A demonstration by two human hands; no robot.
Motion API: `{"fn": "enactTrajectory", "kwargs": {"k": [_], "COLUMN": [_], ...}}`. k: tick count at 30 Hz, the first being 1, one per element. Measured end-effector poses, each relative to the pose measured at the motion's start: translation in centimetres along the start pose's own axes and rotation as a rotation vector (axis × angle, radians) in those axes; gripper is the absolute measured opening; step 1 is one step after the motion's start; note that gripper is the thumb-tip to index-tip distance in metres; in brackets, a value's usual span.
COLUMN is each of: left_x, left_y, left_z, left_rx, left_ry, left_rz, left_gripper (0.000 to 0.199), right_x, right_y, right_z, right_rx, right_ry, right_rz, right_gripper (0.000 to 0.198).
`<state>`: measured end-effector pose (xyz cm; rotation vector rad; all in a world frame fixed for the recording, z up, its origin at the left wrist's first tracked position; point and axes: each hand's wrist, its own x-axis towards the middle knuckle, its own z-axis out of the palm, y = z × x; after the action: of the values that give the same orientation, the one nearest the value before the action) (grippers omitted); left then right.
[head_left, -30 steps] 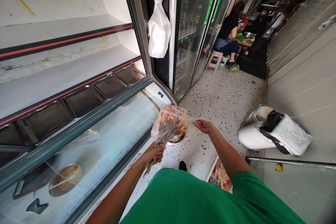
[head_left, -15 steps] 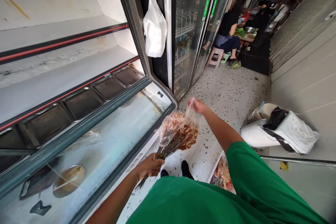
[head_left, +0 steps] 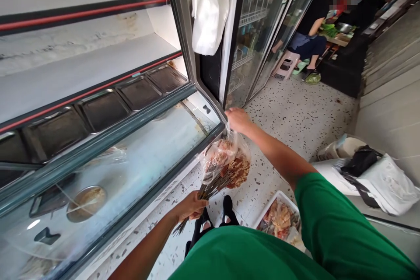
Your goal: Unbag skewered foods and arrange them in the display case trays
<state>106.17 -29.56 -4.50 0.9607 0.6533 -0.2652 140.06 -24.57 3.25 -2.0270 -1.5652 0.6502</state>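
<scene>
My left hand (head_left: 192, 205) is closed around the stick ends of a bundle of meat skewers (head_left: 236, 171). The meat ends point away from me to the right, over the floor. A clear plastic bag (head_left: 219, 155) covers part of the meat, and pinkish pieces show through it. My right hand (head_left: 238, 119) is closed on the gathered top of that bag and holds it up beside the corner of the display case. Its fingertips are partly turned away from view.
A glass-fronted display case (head_left: 157, 140) with metal trays runs along my left. A white bin (head_left: 278, 197) of bagged meat stands by my feet. Glass-door fridges (head_left: 252, 17) are ahead, with a seated person (head_left: 310, 30) beyond. White bags (head_left: 387, 179) lie at right.
My right hand has moved slightly left, pulling the bag's top toward the case. The view has tilted downward, showing more of the bin and my feet. My left hand keeps its grip.
</scene>
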Motion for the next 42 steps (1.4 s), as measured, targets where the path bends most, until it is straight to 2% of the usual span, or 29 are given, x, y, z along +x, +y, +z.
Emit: {"fn": "enactTrajectory", "kwargs": {"k": [1,3,4,5,7,8,10,13,14,16,18,20,22,23,25,28,31,33,38,42], "left_x": [0.2,0.5,0.6,0.7,0.9,1.0,1.1,1.4,1.4,1.5,1.6,1.6,1.5,1.4,1.2,0.8,0.3,0.0,-0.6,-1.1], "left_y": [-0.1,-0.1,0.0,0.1,0.3,0.5,0.6,0.6,0.6,0.6,0.5,0.5,0.5,0.5,0.5,0.5,0.2,0.0,-0.6,-0.7], "left_z": [0.1,0.4,0.5,0.5,0.4,0.3,0.1,-0.1,-0.1,0.0,0.1,0.2,0.3,0.3,0.2,0.1,0.2,0.3,0.9,1.0], "left_rx": [-0.014,-0.031,-0.036,-0.038,-0.029,-0.02,0.004,0.039,0.045,0.044,0.044,0.05,0.056,0.057,0.066,0.089,0.114,0.136,0.172,0.191], "left_ry": [0.004,-0.002,-0.004,-0.001,0.018,0.029,0.042,0.041,0.041,0.045,0.057,0.072,0.09,0.096,0.106,0.117,0.113,0.106,0.116,0.147], "left_rz": [0.001,0.004,0.008,0.012,0.009,0.005,-0.003,0.002,0.003,0.003,0.006,0.013,0.015,0.012,0.005,-0.003,-0.014,-0.002,0.034,0.063], "left_gripper": [0.042,0.041,0.039,0.036,0.032,0.032,0.034,0.034,0.034,0.033,0.033,0.033,0.033,0.033,0.034,0.033,0.03,0.028,0.023,0.018], "right_x": [-0.9,-3.0,-4.0,-4.9,-5.8,-5.8,-4.9,-2.7,-2.2,-1.8,-2.3,-3.4,-4.0,-4.0,-3.1,-0.6,2.5,4.3,8.2,9.6], "right_y": [-1.3,-3.6,-4.6,-5.4,-6.4,-6.7,-7.0,-7.2,-7.2,-7.3,-7.5,-7.8,-7.9,-7.9,-7.7,-7.0,-6.0,-5.3,-3.4,-0.7], "right_z": [0.6,2.3,3.3,4.3,6.0,6.6,7.1,6.8,6.6,6.5,6.8,7.3,7.7,7.8,7.9,7.6,7.0,6.5,6.1,5.4], "right_rx": [-0.106,-0.29,-0.363,-0.422,-0.506,-0.525,-0.543,-0.56,-0.553,-0.535,-0.573,-0.635,-0.581,-0.507,-0.331,-0.045,0.257,0.414,0.593,0.635], "right_ry": [-0.058,-0.303,-0.399,-0.455,-0.497,-0.504,-0.501,-0.428,-0.444,-0.552,-0.667,-0.688,-0.711,-0.73,-0.723,-0.566,-0.436,-0.366,-0.131,0.081], "right_rz": [-0.183,-0.542,-0.659,-0.745,-0.87,-0.91,-0.905,-0.706,-0.673,-0.723,-0.856,-0.962,-0.975,-0.931,-0.723,-0.4,-0.248,-0.09,0.393,0.551], "right_gripper": [0.025,0.037,0.046,0.046,0.027,0.017,0.022,0.022,0.02,0.022,0.031,0.022,0.018,0.022,0.029,0.031,0.023,0.017,0.016,0.02]}}
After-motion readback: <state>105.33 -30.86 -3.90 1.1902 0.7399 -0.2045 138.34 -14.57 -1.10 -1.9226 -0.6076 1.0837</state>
